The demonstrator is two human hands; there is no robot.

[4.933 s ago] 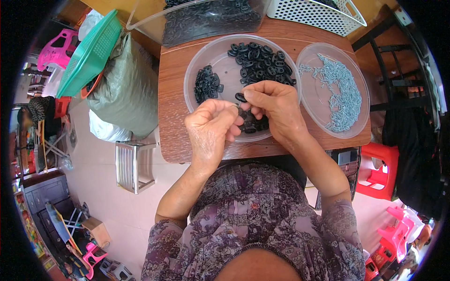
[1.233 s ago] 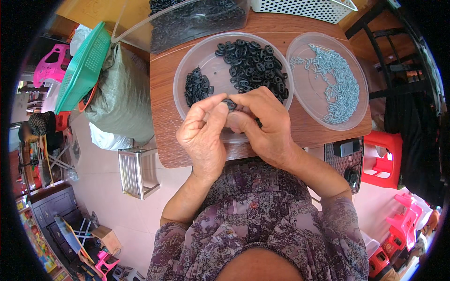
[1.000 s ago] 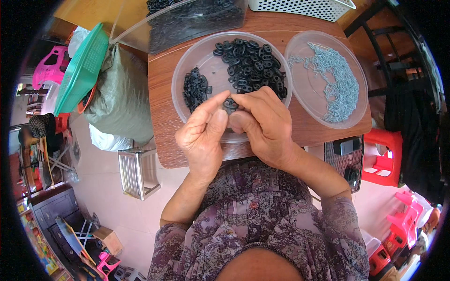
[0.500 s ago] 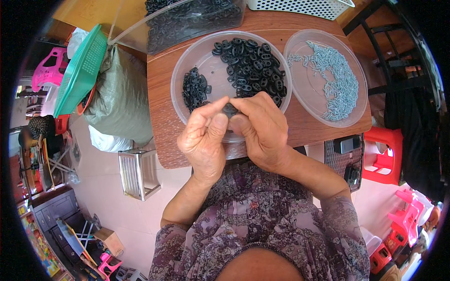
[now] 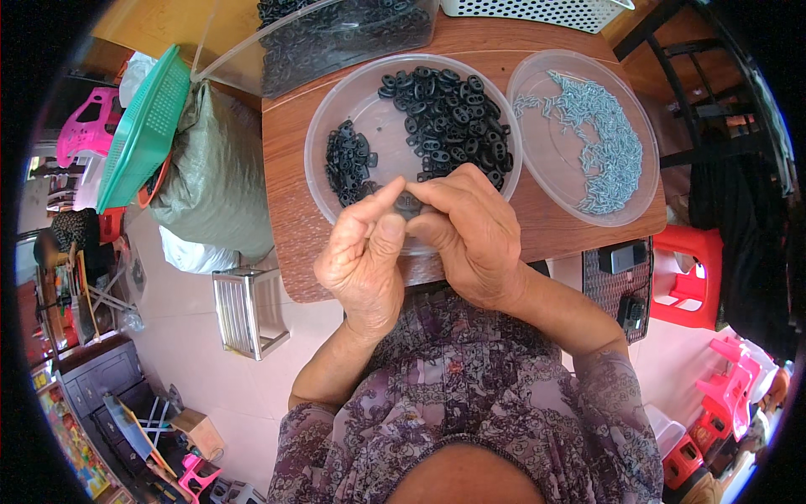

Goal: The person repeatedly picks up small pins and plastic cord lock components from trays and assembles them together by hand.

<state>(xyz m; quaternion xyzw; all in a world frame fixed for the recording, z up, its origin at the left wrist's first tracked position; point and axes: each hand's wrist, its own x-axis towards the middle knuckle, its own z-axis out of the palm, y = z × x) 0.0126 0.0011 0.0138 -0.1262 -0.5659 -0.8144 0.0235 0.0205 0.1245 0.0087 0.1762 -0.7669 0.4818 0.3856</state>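
Note:
Between the fingertips of both hands is a small black plastic part [image 5: 408,204], held over the near rim of a round clear tub [image 5: 317,181]. My left hand [image 5: 366,256] pinches its left side with thumb and forefinger. On the other side, my right hand [image 5: 470,235] grips it the same way. Inside the tub, a large pile of black oval two-holed parts [image 5: 457,118] lies to the right, and a smaller pile of little black pieces [image 5: 348,164] to the left. A round clear lid [image 5: 554,181] at the right bears many small silvery screws [image 5: 609,151].
A clear bin [image 5: 353,50] of black parts stands at the back of the wooden table [image 5: 290,244], beside a white perforated basket [image 5: 537,10]. Left of the table are a stuffed sack [image 5: 214,176] and a metal stool [image 5: 249,312]. A red stool [image 5: 709,277] stands at the right.
The black part has turned slightly between my fingertips, showing more of its face. Both hands stay in nearly the same place, still pinching it.

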